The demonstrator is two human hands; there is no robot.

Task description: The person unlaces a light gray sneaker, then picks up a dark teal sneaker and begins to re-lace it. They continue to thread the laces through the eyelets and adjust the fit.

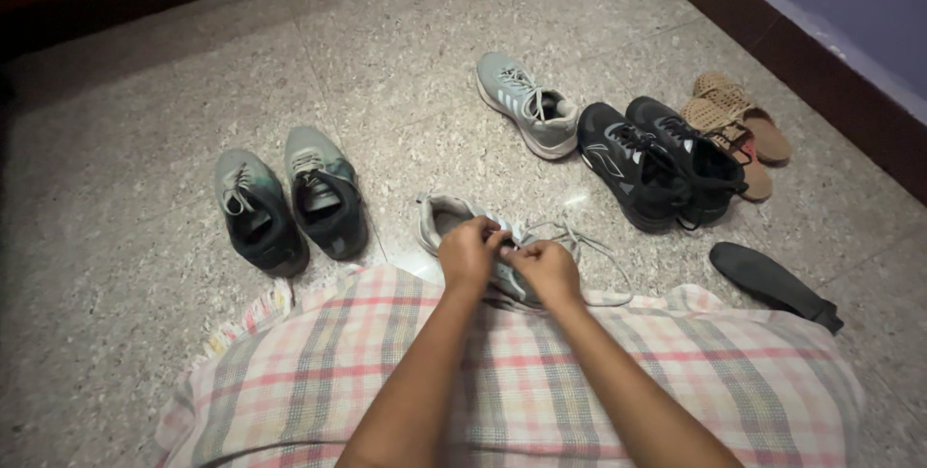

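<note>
A light grey sneaker (446, 220) lies on the speckled floor just in front of my lap. Both hands are over it. My left hand (467, 251) pinches its white lace (589, 246) near the tongue. My right hand (547, 267) grips the lace right beside it, fingertips almost touching. Loose loops of lace trail off to the right of the shoe. My hands hide most of the shoe's top. A pink and grey checked cloth (541, 381) covers my lap below my forearms.
A dark grey pair of sneakers (290, 199) stands at the left. Further back lies one light grey sneaker (526, 104), then a black pair (657, 161) and tan woven sandals (739, 125). A dark folded object (772, 284) lies at the right. Dark skirting runs along the walls.
</note>
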